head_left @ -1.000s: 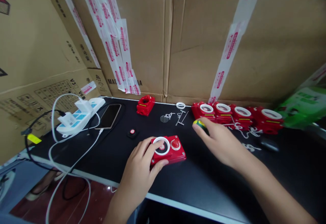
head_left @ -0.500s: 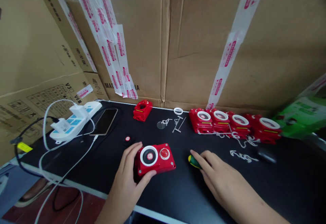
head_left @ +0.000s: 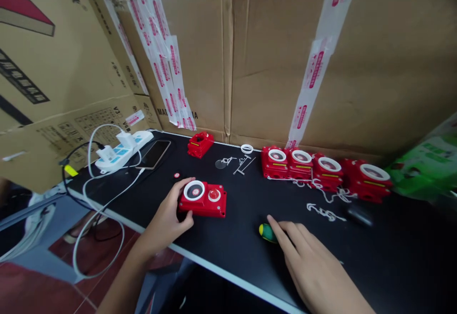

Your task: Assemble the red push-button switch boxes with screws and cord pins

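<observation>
My left hand [head_left: 171,219] grips a red housing [head_left: 216,208] by its left end, thumb in front and fingers behind. The housing lies on the black table [head_left: 232,238], with a white ring around a round window and a small red dome beside it. To the right, my right hand [head_left: 303,252] rests on the table with its fingers around a screwdriver [head_left: 267,232]. Only its green and yellow handle end shows; the shaft is hidden under the hand. A small dark round part [head_left: 176,176] with a red and white centre lies behind my left hand.
Several red housings [head_left: 302,164] with white rings stand at the back right, with white cord [head_left: 326,212] before them. An open red housing [head_left: 200,144], a white ring [head_left: 246,149] and a clear disc [head_left: 221,163] lie behind. A phone [head_left: 155,155] and power strip [head_left: 124,150] sit left.
My left hand has shifted the red housing left and a little back, widening the gap to the screwdriver. My right hand keeps the screwdriver low at the table. The camera view has turned slightly.
</observation>
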Motion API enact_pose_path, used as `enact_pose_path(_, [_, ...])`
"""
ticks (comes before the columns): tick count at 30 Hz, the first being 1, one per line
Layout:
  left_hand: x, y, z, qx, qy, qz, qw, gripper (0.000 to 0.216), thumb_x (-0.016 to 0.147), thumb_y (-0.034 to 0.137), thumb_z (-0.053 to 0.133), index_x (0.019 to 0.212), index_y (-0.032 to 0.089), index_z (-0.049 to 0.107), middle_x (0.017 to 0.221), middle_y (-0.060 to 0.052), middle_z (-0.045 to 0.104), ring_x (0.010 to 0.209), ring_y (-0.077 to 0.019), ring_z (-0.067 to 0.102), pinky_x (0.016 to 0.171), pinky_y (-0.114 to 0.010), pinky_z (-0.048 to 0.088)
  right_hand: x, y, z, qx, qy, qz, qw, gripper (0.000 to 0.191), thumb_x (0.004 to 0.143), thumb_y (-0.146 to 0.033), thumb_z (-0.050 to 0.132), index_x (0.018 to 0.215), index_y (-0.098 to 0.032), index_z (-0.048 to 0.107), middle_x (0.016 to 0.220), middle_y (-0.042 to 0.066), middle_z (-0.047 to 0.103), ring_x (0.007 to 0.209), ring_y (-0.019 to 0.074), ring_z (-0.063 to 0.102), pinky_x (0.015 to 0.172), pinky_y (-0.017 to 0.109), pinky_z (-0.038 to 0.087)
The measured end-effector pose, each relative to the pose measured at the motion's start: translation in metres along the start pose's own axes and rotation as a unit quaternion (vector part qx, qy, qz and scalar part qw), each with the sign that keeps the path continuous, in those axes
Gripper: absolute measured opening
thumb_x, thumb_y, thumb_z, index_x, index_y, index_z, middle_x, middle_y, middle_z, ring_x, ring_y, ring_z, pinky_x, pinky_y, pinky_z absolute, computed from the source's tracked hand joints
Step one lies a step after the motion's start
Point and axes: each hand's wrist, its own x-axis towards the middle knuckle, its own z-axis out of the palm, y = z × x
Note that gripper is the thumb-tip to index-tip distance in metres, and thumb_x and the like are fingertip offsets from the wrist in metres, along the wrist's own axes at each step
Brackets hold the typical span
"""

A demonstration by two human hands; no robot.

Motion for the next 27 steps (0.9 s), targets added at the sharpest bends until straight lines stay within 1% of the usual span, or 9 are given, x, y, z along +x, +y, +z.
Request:
enact_pose_path(4, [0.0, 0.0, -0.001, -0.031, -0.009, -0.01, 0.999, 0.077, 0.086, 0.009, 0.062, 0.16, 0.022, 0.045, 0.166, -0.015, 0.054, 0.152, -0.0288, 0.057, 0.132, -0.049, 0.041, -0.007, -0.001, -0.001, 0.025, -0.001, 0.002, 1.0, 0.072, 0.089, 0.006, 0.044, 0.159, -0.008, 0.052, 0.121, 0.019, 0.075, 0.097, 0.0303, 0.076, 0.078, 0.044, 0.07])
enact_pose_path(7, [0.001, -0.001, -0.001, -0.05, -0.002, -0.01, 0.999, 0.076, 0.086, 0.008, 0.06, 0.16, 0.02, 0.045, 0.167, -0.016, 0.053, 0.155, -0.0281, 0.054, 0.134, -0.048, 0.039, -0.009, -0.002, 0.002, 0.052, 0.005, 0.02, 0.998, 0.061, 0.099, 0.002, 0.044, 0.159, -0.007, 0.051, 0.123, 0.02, 0.073, 0.1, 0.0296, 0.074, 0.079, 0.044, 0.068])
enact_pose_path(9, [0.001, -0.001, 0.0, -0.05, -0.002, -0.012, 0.999, 0.076, 0.085, 0.007, 0.06, 0.158, 0.02, 0.045, 0.166, -0.015, 0.054, 0.156, -0.0276, 0.054, 0.134, -0.048, 0.038, -0.009, -0.003, 0.004, 0.068, 0.006, 0.032, 0.997, 0.051, 0.107, -0.006, 0.046, 0.157, -0.008, 0.052, 0.122, 0.02, 0.073, 0.1, 0.0292, 0.074, 0.079, 0.044, 0.067])
enact_pose_path(11, [0.002, -0.001, 0.002, -0.051, -0.005, -0.013, 0.999, 0.076, 0.085, 0.008, 0.061, 0.158, 0.021, 0.046, 0.165, -0.015, 0.054, 0.154, -0.0277, 0.055, 0.134, -0.048, 0.038, -0.009, -0.005, 0.004, 0.073, 0.007, 0.039, 0.997, 0.046, 0.11, -0.013, 0.047, 0.155, -0.01, 0.055, 0.121, 0.019, 0.073, 0.098, 0.0287, 0.073, 0.077, 0.043, 0.066])
enact_pose_path(14, [0.0, -0.003, 0.005, -0.046, 0.006, -0.017, 0.999, 0.076, 0.086, 0.011, 0.063, 0.159, 0.022, 0.045, 0.164, -0.016, 0.054, 0.153, -0.0291, 0.056, 0.133, -0.05, 0.04, -0.012, -0.007, 0.004, 0.048, 0.004, 0.052, 0.997, 0.047, 0.109, -0.009, 0.045, 0.155, -0.012, 0.057, 0.122, 0.019, 0.074, 0.1, 0.0295, 0.074, 0.079, 0.043, 0.065])
enact_pose_path(16, [-0.001, -0.008, 0.005, -0.032, 0.013, -0.024, 0.999, 0.077, 0.088, 0.014, 0.065, 0.161, 0.025, 0.042, 0.163, -0.015, 0.054, 0.153, -0.0298, 0.057, 0.133, -0.053, 0.041, -0.015, -0.006, 0.003, 0.027, 0.001, 0.059, 0.998, 0.049, 0.108, -0.007, 0.045, 0.154, -0.012, 0.058, 0.124, 0.019, 0.074, 0.103, 0.0309, 0.074, 0.082, 0.044, 0.064])
enact_pose_path(20, [-0.001, -0.024, -0.003, -0.002, 0.02, -0.018, 1.0, 0.077, 0.09, 0.016, 0.064, 0.162, 0.031, 0.04, 0.168, -0.013, 0.049, 0.156, -0.0317, 0.053, 0.133, -0.057, 0.04, -0.017, 0.004, -0.001, -0.004, -0.013, 0.045, 0.999, 0.047, 0.108, -0.01, 0.047, 0.153, -0.011, 0.06, 0.126, 0.02, 0.074, 0.109, 0.0334, 0.073, 0.088, 0.048, 0.065])
enact_pose_path(24, [0.006, -0.04, -0.015, 0.022, 0.022, -0.003, 1.0, 0.076, 0.089, 0.014, 0.063, 0.161, 0.031, 0.042, 0.167, -0.012, 0.05, 0.159, -0.0334, 0.05, 0.134, -0.06, 0.038, -0.001, 0.01, -0.002, -0.03, -0.018, 0.023, 0.999, 0.047, 0.106, -0.005, 0.042, 0.147, -0.011, 0.065, 0.126, 0.019, 0.074, 0.111, 0.0334, 0.073, 0.091, 0.049, 0.066])
enact_pose_path(27, [0.008, -0.047, -0.019, 0.014, 0.026, 0.003, 1.0, 0.078, 0.089, 0.012, 0.062, 0.161, 0.031, 0.041, 0.167, -0.013, 0.05, 0.158, -0.0336, 0.051, 0.133, -0.06, 0.039, 0.016, 0.005, 0.004, -0.047, -0.017, 0.035, 0.998, 0.05, 0.102, 0.0, 0.04, 0.145, -0.007, 0.065, 0.126, 0.021, 0.072, 0.112, 0.0332, 0.072, 0.089, 0.048, 0.066])
